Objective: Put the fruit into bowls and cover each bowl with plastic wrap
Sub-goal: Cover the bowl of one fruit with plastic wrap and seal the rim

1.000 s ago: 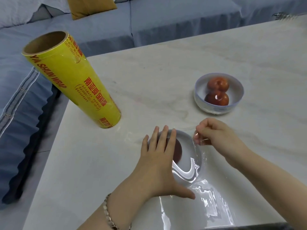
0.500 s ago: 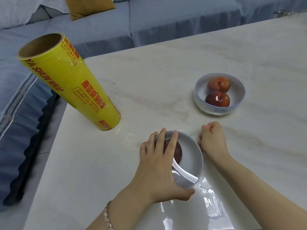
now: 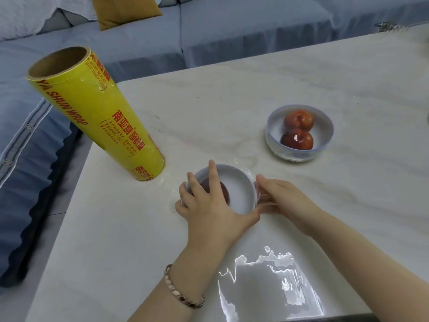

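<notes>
Plastic wrap roll [image 3: 97, 117], tall and yellow, stands on the left. Next comes the round white bowl [image 3: 241, 180] with one red fruit [image 3: 224, 191] and thin, shiny wrap [image 3: 267, 282] over it. The left hand [image 3: 209, 205] presses flat on top, fingers straight. The right hand [image 3: 285, 198] touches the bowl's right side; pinching or pressing, I cannot tell. Loose wrap trails toward the person, so that near side likely needs tucking next.

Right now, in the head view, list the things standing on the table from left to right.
plastic wrap roll → near bowl → far bowl
</notes>
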`<state>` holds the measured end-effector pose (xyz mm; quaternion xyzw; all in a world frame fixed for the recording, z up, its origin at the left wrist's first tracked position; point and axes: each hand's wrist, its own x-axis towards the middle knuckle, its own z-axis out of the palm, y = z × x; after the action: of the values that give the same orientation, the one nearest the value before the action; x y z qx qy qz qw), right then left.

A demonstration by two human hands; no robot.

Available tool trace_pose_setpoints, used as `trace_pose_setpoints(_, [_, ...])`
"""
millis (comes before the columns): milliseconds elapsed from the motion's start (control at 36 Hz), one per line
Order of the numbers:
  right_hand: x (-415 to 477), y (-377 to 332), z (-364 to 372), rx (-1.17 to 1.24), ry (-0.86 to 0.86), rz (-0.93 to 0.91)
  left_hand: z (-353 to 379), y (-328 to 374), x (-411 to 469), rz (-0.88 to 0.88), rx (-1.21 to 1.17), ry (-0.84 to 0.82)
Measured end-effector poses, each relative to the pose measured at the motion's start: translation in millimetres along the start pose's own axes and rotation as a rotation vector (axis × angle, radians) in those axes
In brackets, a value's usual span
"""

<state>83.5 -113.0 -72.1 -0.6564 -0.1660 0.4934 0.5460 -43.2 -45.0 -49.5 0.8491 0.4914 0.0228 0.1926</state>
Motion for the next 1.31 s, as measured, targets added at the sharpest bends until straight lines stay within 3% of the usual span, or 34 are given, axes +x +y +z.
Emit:
trace_pose_setpoints(83, [4, -3, 4, -0.063, -0.009, -0.011, 2, 4, -1, -0.011, 0.041, -0.023])
trace_pose_setpoints(194, [7, -5, 6, 0.029, -0.019, 0.011, -3, 0, -1, -0.015, 0.072, -0.089])
trace_pose_setpoints(306, [7, -1, 7, 0.109, -0.031, 0.025, -18, -13, 10, 0.126, 0.156, -0.185])
trace_pose_setpoints(389, [10, 0, 11, 0.051, 0.137, -0.057, -25, -22, 24, 0.368, 0.261, -0.247])
trace_pose_setpoints(472, [11, -6, 13, 0.070, 0.293, -0.151, -21, -26, 31, 0.467, 0.286, -0.278])
trace_pose_setpoints(556, [10, -18, 18, 0.110, 0.355, -0.218, -16, -29, 31, 0.484, 0.286, -0.214])
trace_pose_setpoints(750, [14, -18, 20, -0.051, 0.532, -0.330, -12, -32, 33, 0.480, 0.267, -0.179])
trace_pose_setpoints(944, [24, 6, 0, -0.114, 0.667, -0.222, -10, -33, 32, 0.463, 0.247, -0.170])
trace_pose_setpoints(1111, [33, 19, 1, -0.250, 0.648, -0.117, -7, -28, 27, 0.393, 0.200, -0.145])
trace_pose_setpoints(1250, [11, 11, -4, 0.121, 0.404, -0.019, 3, -16, 17, 0.155, 0.141, 0.002])
trace_pose_setpoints(1306, [1, 7, -4, 0.137, 0.273, 0.025, 6, -5, 11, 0.069, 0.086, 0.045])
